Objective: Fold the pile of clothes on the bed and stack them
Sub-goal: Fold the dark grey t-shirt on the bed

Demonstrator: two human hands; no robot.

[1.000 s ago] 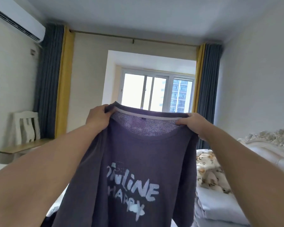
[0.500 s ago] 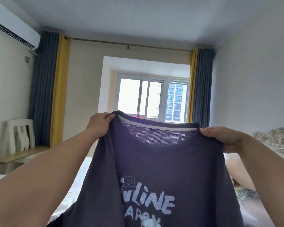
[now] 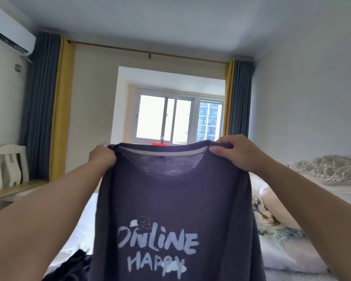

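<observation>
A dark purple T-shirt [image 3: 170, 203] with pale "ONLINE HAPPY" lettering hangs spread out in front of me, print facing me. My left hand [image 3: 102, 158] grips its left shoulder by the collar. My right hand [image 3: 236, 154] grips the right shoulder, fingers curled over the fabric. Both arms are stretched forward at chest height above the bed [image 3: 81, 226]. A bit of dark clothing [image 3: 73, 266] lies on the white sheet at the lower left, mostly hidden by the shirt.
Pillows and a patterned quilt [image 3: 272, 218] lie to the right under a carved white headboard [image 3: 330, 169]. A white chair [image 3: 8, 165] and a wooden shelf stand at the left wall. A window with blue and yellow curtains is straight ahead.
The shirt has sunk lower in view and the view has tilted so more of the bed shows. My right hand has shifted its grip along the right shoulder, spreading the shirt wider.
</observation>
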